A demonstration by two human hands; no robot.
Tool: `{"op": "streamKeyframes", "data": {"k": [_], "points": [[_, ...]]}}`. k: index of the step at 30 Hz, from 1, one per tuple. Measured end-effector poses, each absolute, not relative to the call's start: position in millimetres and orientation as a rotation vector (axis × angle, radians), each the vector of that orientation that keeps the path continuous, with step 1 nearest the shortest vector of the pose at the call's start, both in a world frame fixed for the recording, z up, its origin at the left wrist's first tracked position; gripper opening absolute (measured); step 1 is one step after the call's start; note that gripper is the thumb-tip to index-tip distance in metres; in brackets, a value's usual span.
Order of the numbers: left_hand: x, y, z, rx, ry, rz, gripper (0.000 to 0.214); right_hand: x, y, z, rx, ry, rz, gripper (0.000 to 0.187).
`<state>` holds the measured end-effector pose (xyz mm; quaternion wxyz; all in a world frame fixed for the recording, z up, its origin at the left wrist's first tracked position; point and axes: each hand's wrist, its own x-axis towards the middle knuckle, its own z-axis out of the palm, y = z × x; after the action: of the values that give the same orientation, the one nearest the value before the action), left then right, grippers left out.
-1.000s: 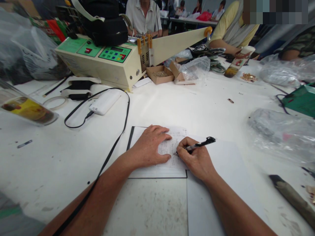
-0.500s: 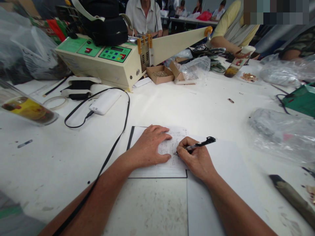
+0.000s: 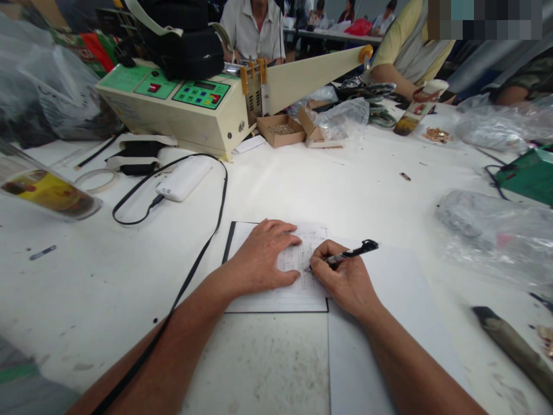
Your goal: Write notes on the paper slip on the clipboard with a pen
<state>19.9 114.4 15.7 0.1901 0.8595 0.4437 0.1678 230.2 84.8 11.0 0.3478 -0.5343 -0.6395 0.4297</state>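
An open notebook (image 3: pixel 276 304) with a dark edge lies on the white table in front of me, its page covered with handwriting. My left hand (image 3: pixel 261 259) rests flat on that page, fingers spread and holding nothing. Pinched in my right hand (image 3: pixel 345 279) is a black pen (image 3: pixel 354 252), its tip touching the page near the written lines. A larger white sheet (image 3: pixel 397 300) lies under my right wrist, beside the notebook.
A cream machine (image 3: pixel 173 118) with green panels stands at the back left. Before it lies a white power bank (image 3: pixel 184 180) whose black cable crosses my left forearm. A glass of drink (image 3: pixel 52 193) is at left, plastic bags (image 3: pixel 496 230) at right. Co-workers sit across.
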Motion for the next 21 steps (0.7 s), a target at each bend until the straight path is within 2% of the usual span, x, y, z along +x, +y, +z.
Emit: {"op": "streamKeyframes", "data": {"k": [21], "points": [[20.0, 114.5, 16.5, 2.41, 1.245, 0.472, 0.057, 230.2, 84.9, 12.1, -1.401, -1.674, 1.096, 0.013]]}}
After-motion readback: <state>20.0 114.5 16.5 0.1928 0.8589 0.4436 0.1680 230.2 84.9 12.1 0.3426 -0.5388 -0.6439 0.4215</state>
